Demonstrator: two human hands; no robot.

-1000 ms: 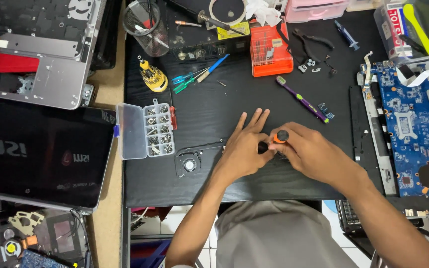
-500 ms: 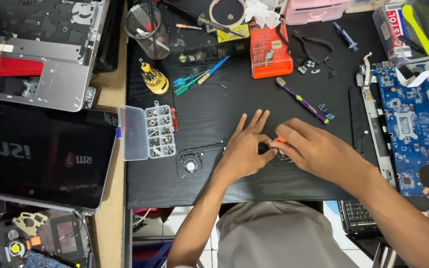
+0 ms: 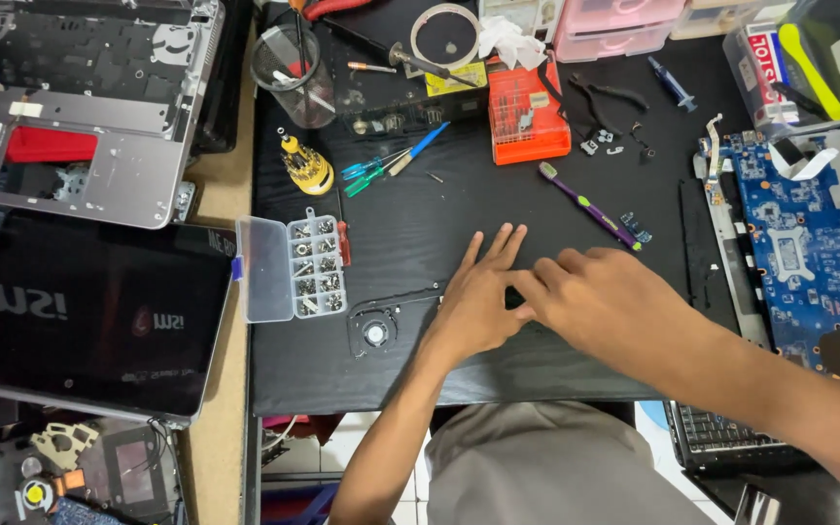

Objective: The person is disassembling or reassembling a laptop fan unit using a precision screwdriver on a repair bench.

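Observation:
My left hand point(image 3: 478, 306) lies flat on the black work mat point(image 3: 439, 379), fingers spread, its thumb and forefinger touching a small dark part point(image 3: 515, 297). Over that same part my right hand point(image 3: 605, 303) is curled, fingertips meeting the left hand's. The orange-capped screwdriver it held a moment ago is hidden under its fingers. A small round part on a black wire loop point(image 3: 373, 333) lies just left of my left wrist.
An open clear screw organiser point(image 3: 289, 267) sits to the left. A purple tool point(image 3: 585, 204), an orange bit case point(image 3: 527, 122) and a yellow driver handle point(image 3: 305, 167) lie further back. On the right is a blue circuit board point(image 3: 799, 253); on the left, a black laptop lid point(image 3: 89, 321).
My right hand has rolled forward and lower over the part, so the orange cap is no longer visible. My left hand has barely moved.

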